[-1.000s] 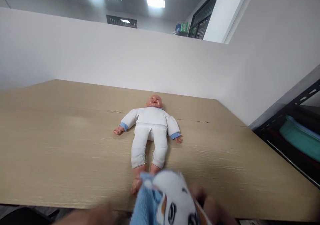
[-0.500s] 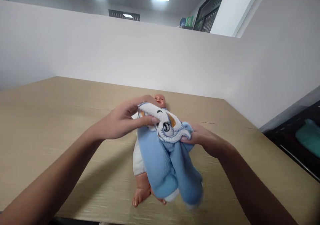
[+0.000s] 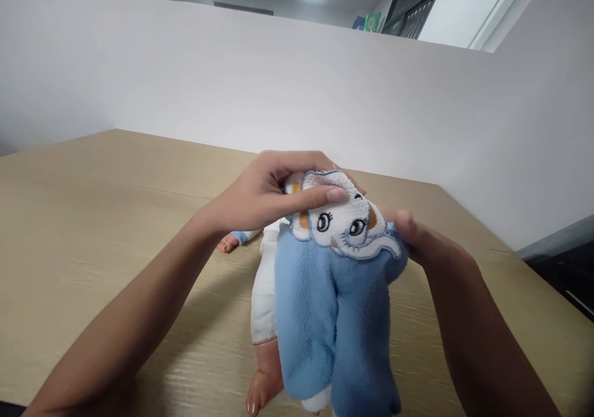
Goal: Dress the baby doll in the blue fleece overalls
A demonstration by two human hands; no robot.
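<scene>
Soft blue baby pants (image 3: 306,293) hang in front of me, with a white elephant face (image 3: 341,219) embroidered near the top. My left hand (image 3: 288,191) pinches their upper left edge, thumb in front and fingers behind. At the upper right edge is my right hand (image 3: 420,237), slightly blurred; its thumb shows and the other fingers are hidden behind the cloth. Behind the pants a baby doll lies on the table. Its white bottoms (image 3: 264,293), one bare foot (image 3: 262,380) and one small hand (image 3: 228,242) at a blue cuff show; its head is hidden.
A wide wood-coloured table (image 3: 116,206) lies beneath everything. A white partition (image 3: 185,77) rises along its far side. To the right, past the table edge, stands something black (image 3: 566,262).
The pants are nearer and hang straighter, covering more of the doll. My left hand now hides the doll's head. My right thumb has lifted, and the camera view has shifted.
</scene>
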